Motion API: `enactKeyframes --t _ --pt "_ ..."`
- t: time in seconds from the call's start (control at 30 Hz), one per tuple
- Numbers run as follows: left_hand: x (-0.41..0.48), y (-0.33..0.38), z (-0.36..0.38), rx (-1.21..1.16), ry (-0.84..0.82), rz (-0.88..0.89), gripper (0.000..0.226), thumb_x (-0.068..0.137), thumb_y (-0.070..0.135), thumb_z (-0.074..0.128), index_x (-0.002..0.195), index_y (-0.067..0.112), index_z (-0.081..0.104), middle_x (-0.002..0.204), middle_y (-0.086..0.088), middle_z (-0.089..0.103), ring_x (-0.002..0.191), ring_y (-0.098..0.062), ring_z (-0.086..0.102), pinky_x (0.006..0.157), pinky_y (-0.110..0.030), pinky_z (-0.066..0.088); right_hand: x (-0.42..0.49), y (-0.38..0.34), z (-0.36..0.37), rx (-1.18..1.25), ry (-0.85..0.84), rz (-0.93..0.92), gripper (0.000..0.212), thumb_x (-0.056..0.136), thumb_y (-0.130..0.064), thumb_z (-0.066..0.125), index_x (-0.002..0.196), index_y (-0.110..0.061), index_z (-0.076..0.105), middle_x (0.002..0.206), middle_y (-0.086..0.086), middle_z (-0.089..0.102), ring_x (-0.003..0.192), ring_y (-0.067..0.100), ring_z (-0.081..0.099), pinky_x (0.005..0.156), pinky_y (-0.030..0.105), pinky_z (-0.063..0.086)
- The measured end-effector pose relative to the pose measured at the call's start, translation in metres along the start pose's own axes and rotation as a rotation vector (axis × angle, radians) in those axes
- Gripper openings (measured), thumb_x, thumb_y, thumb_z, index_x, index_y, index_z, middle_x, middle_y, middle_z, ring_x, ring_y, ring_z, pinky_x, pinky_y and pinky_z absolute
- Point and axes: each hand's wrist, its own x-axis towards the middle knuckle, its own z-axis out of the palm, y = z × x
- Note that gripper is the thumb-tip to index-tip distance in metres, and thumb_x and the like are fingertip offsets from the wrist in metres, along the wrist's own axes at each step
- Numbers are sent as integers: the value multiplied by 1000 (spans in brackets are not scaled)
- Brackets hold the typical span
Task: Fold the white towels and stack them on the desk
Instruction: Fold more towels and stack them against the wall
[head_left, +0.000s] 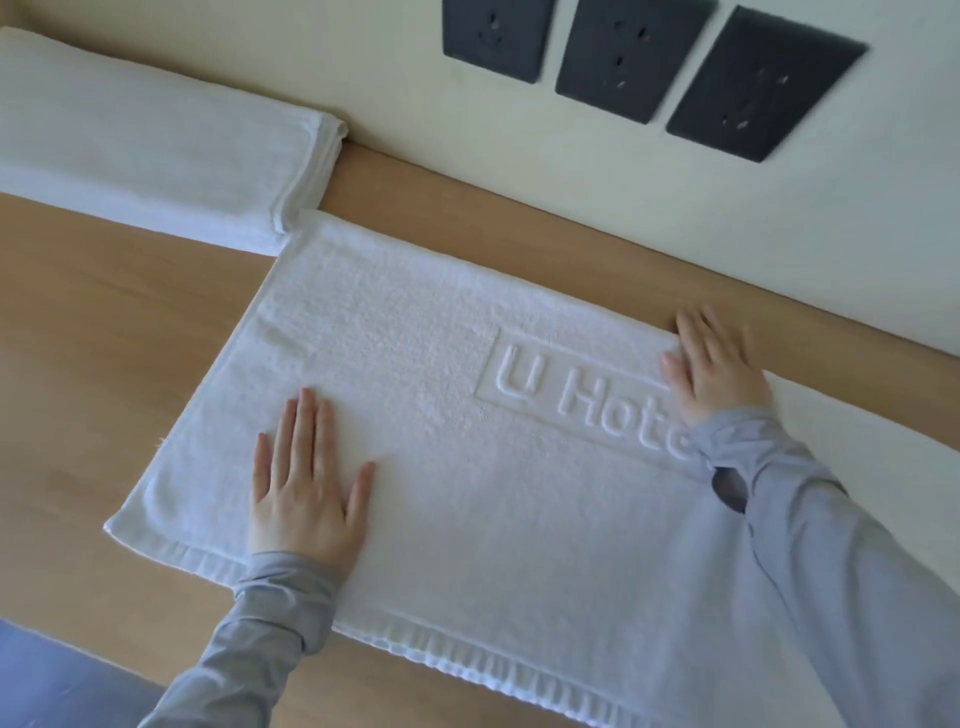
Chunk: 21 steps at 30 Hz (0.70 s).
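Note:
A white towel (447, 415) with raised "U Hotel" lettering lies spread flat on the wooden desk (104, 322). My left hand (304, 483) rests palm down on its near left part, fingers straight. On the towel's far edge my right hand (719, 364) presses flat, partly covering the lettering. A folded white towel (156, 145) lies at the back left of the desk, against the wall, its corner touching the spread towel. Both my arms wear grey sleeves.
Three dark wall sockets (623, 47) sit on the pale wall behind the desk. Bare wood shows left of the spread towel and along the wall. The desk's front edge runs at the lower left, with a blue-grey floor (52, 686) below it.

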Motion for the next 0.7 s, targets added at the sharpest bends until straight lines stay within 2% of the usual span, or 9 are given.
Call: enactKeyframes --t 0.1,0.17,0.23,0.3,0.37,0.43,0.5,0.63,0.7 --pt "0 5 -3 0 -5 -22 77 90 52 16 149 4 18 157 -12 16 146 -25 13 119 -46 8 -3 -16 -5 -47 49 91 66 95 -45 14 147 -5 21 157 10 18 146 21 6 117 51 -3" --pt "-1 15 -5 -19 -7 -53 77 90 52 13 150 4 15 158 -12 13 147 -24 9 120 -46 5 -21 -47 -9 10 159 64 59 97 -32 28 146 0 21 156 16 16 146 28 8 116 55 1" --pt "-6 45 -6 -43 -3 1 72 93 48 14 149 3 16 158 -13 14 146 -24 9 120 -44 1 -57 -91 -5 107 238 -50 57 95 -28 29 144 1 26 153 18 23 144 31 17 116 53 9" --pt "-16 80 -2 -73 -23 130 67 95 43 16 149 3 19 157 -10 16 145 -24 12 119 -40 0 -102 -134 8 164 213 -225 54 95 -29 31 142 -1 33 152 14 29 143 28 22 115 52 20" --pt "-25 103 6 -83 -72 204 66 94 43 15 149 6 17 156 -7 14 145 -23 13 119 -41 3 -141 -147 20 135 121 -358 53 95 -32 36 140 -5 40 150 9 34 142 24 25 110 51 31" --pt "-26 106 13 -64 -87 206 67 92 44 17 149 8 17 156 -5 15 145 -21 13 119 -44 6 -161 -120 27 96 68 -388 54 95 -35 37 142 -9 38 152 4 31 143 20 23 111 49 28" --pt "-24 102 18 -33 -69 203 68 92 46 18 150 9 17 157 -5 15 146 -19 12 119 -43 4 -173 -71 29 67 57 -294 55 95 -36 33 143 -10 35 153 3 28 143 20 23 111 48 24" --pt "-25 104 21 -1 -68 197 68 93 47 19 151 10 17 158 -6 17 146 -20 12 119 -44 6 -200 39 26 16 14 89 59 96 -40 17 145 -7 28 153 7 25 142 24 24 114 49 18" --pt "-25 105 21 1 -59 193 68 93 46 19 150 9 18 158 -7 18 146 -20 12 119 -45 7 -212 67 23 36 -28 248 65 96 -45 5 146 -8 23 155 6 20 143 22 19 116 50 13"
